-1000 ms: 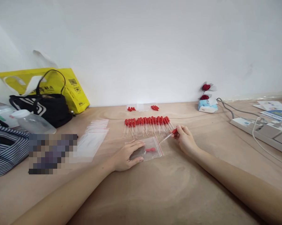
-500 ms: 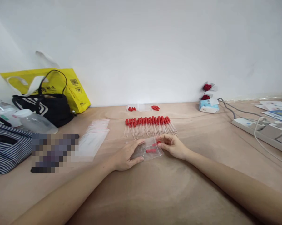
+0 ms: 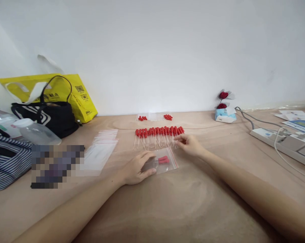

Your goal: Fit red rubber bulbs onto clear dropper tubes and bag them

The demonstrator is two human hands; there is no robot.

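At frame centre, I see the left hand (image 3: 138, 167) pressing a clear zip bag (image 3: 171, 166), holding red-bulbed droppers (image 3: 163, 159), flat on the table (image 3: 167, 209), fingers spread. The right hand (image 3: 190, 145), its fingers curled, reaches the right end of the dropper row (image 3: 156, 132); I cannot tell whether they grip one.

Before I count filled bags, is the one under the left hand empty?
Not empty: red bulbs show through the clear bag under the left hand.
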